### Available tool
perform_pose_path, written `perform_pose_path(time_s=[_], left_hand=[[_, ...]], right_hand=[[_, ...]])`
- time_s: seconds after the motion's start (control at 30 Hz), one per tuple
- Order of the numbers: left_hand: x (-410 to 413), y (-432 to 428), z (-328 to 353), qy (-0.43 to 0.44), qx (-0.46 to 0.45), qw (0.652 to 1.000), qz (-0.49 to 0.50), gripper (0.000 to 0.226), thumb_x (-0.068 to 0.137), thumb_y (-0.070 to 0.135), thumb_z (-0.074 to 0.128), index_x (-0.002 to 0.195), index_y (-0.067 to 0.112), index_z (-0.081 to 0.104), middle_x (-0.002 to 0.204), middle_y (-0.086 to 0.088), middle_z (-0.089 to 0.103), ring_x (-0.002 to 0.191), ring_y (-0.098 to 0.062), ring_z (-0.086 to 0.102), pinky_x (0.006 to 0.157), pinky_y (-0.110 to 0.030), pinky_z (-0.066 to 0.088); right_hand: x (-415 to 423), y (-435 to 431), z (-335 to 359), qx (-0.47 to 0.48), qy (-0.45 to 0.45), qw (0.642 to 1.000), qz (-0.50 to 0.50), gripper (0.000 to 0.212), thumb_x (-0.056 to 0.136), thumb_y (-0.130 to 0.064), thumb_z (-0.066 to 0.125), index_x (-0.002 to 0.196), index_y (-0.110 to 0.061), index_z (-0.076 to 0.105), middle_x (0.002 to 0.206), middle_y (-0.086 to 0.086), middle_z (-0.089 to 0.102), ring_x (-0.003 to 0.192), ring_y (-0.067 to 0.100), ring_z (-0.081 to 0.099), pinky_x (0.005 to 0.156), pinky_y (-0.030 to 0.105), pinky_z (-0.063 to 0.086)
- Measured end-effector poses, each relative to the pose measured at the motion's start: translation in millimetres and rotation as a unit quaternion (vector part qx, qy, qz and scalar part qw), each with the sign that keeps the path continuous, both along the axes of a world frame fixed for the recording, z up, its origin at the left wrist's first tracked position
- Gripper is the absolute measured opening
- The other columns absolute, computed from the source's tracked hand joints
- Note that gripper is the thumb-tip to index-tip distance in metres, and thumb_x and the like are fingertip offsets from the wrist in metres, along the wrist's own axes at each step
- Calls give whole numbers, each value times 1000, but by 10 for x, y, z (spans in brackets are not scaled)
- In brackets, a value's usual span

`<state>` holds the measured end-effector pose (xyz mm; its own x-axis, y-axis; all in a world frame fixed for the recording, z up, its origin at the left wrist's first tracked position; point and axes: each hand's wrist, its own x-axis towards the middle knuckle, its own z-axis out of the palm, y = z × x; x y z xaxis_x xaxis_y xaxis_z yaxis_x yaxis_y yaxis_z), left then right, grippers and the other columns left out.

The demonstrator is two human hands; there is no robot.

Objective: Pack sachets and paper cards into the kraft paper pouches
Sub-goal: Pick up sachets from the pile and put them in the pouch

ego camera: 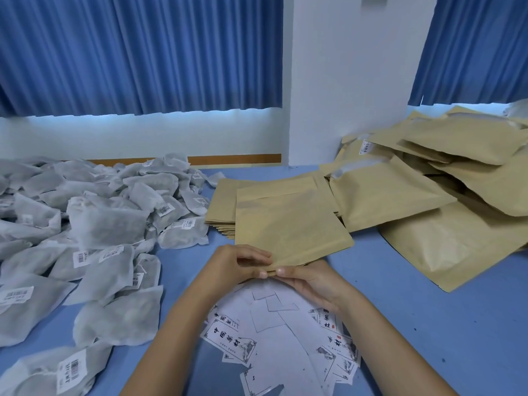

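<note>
Pinching the near edge of the pouch [288, 224] atop its stack, the left hand [241, 262] and right hand [310, 281] should, I judge, slide its layers apart until the mouth gapes. Sachets [108, 224] wait left and cards [271, 332] lie beneath the wrists.

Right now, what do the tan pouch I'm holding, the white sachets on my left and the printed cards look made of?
Flat tan pouch: kraft paper, matte, faintly fibrous, creased.
White gauzy sachets: probably non-woven fabric or filter paper, soft and matte; greyish contents show through.
White printed cards: thin paper, matte, lying flat, with crisp edges and black print.
</note>
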<state>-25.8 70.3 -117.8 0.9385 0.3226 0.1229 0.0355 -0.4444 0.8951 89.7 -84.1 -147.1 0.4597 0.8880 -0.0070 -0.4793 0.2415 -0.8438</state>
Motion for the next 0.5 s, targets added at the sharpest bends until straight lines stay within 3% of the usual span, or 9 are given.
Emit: perform_pose_path(time_s=[0.07, 0.13, 0.2, 0.27, 0.33, 0.43, 0.5], left_hand=[[-20, 0, 27, -10, 35, 999, 7, 21, 77, 7, 77, 90, 23, 77, 98, 17, 72, 94, 4, 65, 83, -8, 45], [-12, -67, 19, -42, 137, 989, 21, 17, 81, 14, 74, 95, 23, 75, 96, 15, 72, 90, 3, 64, 82, -14, 48], [21, -179, -15, -61, 291, 953, 49, 22, 83, 27, 72, 105, 24, 72, 101, 16, 67, 90, -1, 61, 79, -22, 49], [65, -265, -15, -55, 380, 920, 81, 23, 86, 39, 65, 105, 26, 70, 103, 16, 64, 88, -5, 61, 71, -25, 46], [94, -345, 20, -31, 427, 899, 96, 18, 87, 36, 65, 91, 19, 71, 93, 10, 66, 78, -11, 63, 61, -27, 44], [108, -506, 76, -32, 525, 844, 107, 30, 54, 15, 88, 55, 12, 58, 51, 1, 55, 36, -17, 50, 33, -20, 29], [96, -531, 75, -31, 488, 860, 142, 31, 58, 7, 85, 55, 9, 54, 46, -4, 51, 34, -22, 49, 34, -21, 30]], right_hand=[[-21, 4, 24, 1, 6, 1000, -1, 41, 69, 13, 66, 109, 11, 60, 115, 27, 64, 108, 34, 64, 87, 31, 55], [-52, 20, 31, 0, 11, 1000, -11, 37, 71, 16, 62, 108, 10, 60, 109, 25, 67, 102, 32, 67, 86, 32, 55], [-70, 32, 29, -9, 19, 999, -37, 31, 79, 21, 52, 105, 7, 61, 98, 21, 70, 92, 28, 69, 81, 31, 57], [-86, 39, 45, -14, 26, 998, -50, 31, 86, 21, 40, 102, 6, 61, 92, 21, 70, 85, 28, 70, 78, 37, 58], [-131, 63, 79, -26, 24, 997, -72, 29, 90, 16, 34, 95, 6, 61, 85, 22, 68, 76, 29, 70, 76, 42, 59], [-204, 124, 116, -71, -35, 989, -121, 34, 92, 13, 28, 89, -2, 59, 68, 12, 68, 63, 20, 68, 63, 34, 59], [-224, 141, 132, -79, -56, 986, -134, 36, 92, 14, 27, 91, -4, 58, 71, 9, 70, 66, 19, 68, 62, 32, 58]])
